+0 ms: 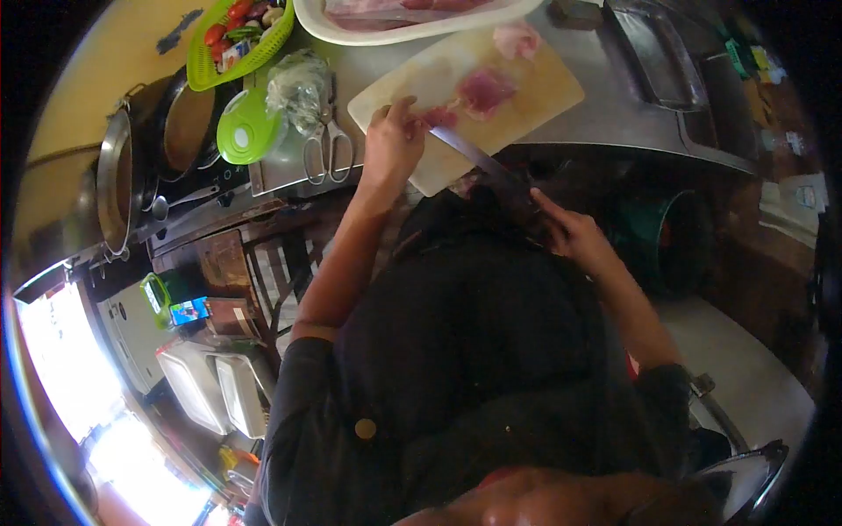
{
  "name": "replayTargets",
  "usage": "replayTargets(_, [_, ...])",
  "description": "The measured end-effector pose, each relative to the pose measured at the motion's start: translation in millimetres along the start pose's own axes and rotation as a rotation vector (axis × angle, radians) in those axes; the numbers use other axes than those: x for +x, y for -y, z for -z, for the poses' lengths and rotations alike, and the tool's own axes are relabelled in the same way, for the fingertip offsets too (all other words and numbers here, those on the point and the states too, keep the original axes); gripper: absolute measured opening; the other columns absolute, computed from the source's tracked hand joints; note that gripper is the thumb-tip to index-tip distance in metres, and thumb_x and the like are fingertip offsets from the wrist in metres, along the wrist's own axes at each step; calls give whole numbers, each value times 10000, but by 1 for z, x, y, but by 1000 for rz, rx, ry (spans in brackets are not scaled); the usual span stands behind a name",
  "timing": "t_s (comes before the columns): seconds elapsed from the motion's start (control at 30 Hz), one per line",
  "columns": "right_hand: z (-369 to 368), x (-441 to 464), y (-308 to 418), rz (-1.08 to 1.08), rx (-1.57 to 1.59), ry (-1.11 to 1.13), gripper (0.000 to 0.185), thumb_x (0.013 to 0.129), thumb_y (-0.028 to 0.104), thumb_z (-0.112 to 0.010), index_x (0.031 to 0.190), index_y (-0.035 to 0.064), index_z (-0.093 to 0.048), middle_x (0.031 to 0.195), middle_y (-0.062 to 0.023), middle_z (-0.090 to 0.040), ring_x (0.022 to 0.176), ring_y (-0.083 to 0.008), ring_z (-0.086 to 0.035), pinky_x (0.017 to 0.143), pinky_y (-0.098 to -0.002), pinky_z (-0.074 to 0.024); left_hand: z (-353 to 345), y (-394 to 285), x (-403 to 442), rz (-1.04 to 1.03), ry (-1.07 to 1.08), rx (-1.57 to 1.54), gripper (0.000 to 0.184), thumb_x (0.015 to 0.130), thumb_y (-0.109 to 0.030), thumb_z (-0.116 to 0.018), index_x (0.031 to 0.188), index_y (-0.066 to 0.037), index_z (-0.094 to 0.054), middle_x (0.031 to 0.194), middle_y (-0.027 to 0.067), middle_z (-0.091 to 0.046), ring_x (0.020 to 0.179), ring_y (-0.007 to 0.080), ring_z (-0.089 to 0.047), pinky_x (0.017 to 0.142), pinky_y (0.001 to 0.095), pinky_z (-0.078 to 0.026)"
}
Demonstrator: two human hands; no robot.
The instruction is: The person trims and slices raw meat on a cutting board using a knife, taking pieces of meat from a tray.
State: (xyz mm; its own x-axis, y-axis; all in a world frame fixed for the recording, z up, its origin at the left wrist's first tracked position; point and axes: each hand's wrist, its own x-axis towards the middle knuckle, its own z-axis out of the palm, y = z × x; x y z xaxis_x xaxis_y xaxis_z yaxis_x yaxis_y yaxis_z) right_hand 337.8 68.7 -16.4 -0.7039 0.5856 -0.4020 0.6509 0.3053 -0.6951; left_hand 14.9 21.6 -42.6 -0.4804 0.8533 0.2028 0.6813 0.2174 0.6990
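Meat lies on the board beside the left hand.

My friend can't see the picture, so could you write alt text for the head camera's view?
A person's right hand holds a long knife, its blade reaching over a pale cutting board beside the left hand, which is at a small piece of raw meat. Scissors lie left of the board; a white tub stands beyond.

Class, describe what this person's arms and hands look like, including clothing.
The left sleeve and right sleeve are dark, ending around the elbows. The forearms are bare. Neither the left hand nor the right hand wears a glove; no watch shows.
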Motion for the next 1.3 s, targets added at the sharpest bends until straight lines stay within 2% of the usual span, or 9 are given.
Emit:
replayTargets(0.17, [38, 0, -2, 198, -89, -40, 583, 856, -28, -547, 1367, 247, -485, 896, -198, -643, 768, -281, -662, 744, -324, -514, 4, 0, 1, -109, 62, 106, 273, 733, -52, -658, 1004, -61, -625, 844, 145, -650, 775, 284, -628, 714, 380, -515])
replayTargets(0.27, [40, 8, 5, 208, -103, -110, 615, 869, 108, -575, 1404, 355, -396, 858, -200, -628, 771, -353, -629, 691, -420, -508, 4, -6, -2, -58, 22, 12, 326, 695, -9, -635, 1016, -48, -598, 769, 143, -613, 722, 310, -601, 676, 392, -510])
replayTargets(0.47, [19, 31, -7, 169, -248, -89, 627, 891, 146, -562, 1427, 383, -338, 752, -179, -563, 699, -350, -593, 647, -423, -494, 22, -11, -4, 138, -27, -533, 295, 632, 101, -593, 888, -34, -648, 746, 83, -577, 618, 169, -595, 602, 275, -495])
replayTargets(0.6, [10, 29, -8, 131, -221, -108, 616, 890, 123, -558, 1418, 369, -359, 773, -177, -579, 693, -335, -598, 661, -410, -499, 29, -6, 3, 173, 61, -589, 199, 752, -27, -602, 933, 6, -676, 813, 90, -580, 695, 160, -605, 663, 290, -494])
replayTargets(0.67, [6, 25, -2, 97, -149, -120, 607, 870, 46, -560, 1397, 315, -426, 786, -171, -596, 696, -312, -611, 686, -384, -506, 17, -17, 2, 249, 104, -399, 258, 779, -123, -623, 995, 5, -681, 851, 110, -599, 750, 183, -606, 709, 305, -492])
replayTargets(0.73, [-1, 21, -5, 171, -106, -160, 623, 891, 113, -558, 1419, 371, -354, 774, -180, -584, 683, -337, -601, 658, -417, -504, 3, -17, 4, 188, 75, -190, 285, 787, -160, -644, 1020, 0, -682, 912, 132, -639, 781, 205, -610, 723, 331, -501])
replayTargets(0.77, [-5, 20, -8, 208, -84, -179, 633, 901, 146, -557, 1430, 399, -318, 769, -185, -577, 677, -350, -597, 643, -434, -504, -11, 2, 5, -86, 8, -51, 274, 772, -206, -692, 967, -13, -693, 918, 159, -649, 836, 279, -630, 771, 364, -510])
replayTargets(0.87, [-14, 17, -13, 218, -151, -204, 649, 893, 135, -563, 1435, 389, -313, 740, -176, -566, 638, -343, -587, 613, -437, -502, -10, -5, 5, -30, 96, 21, 229, 750, -218, -716, 888, -36, -701, 908, 170, -664, 906, 318, -627, 813, 384, -509])
replayTargets(1.3, [-32, 16, -27, 199, -40, -60, 693, 884, 107, -552, 1461, 362, -265, 704, -176, -551, 628, -327, -593, 613, -419, -510, -5, -15, 6, 175, 113, -183, 147, 731, -83, -694, 850, -2, -665, 780, 158, -690, 738, 247, -695, 680, 319, -543])
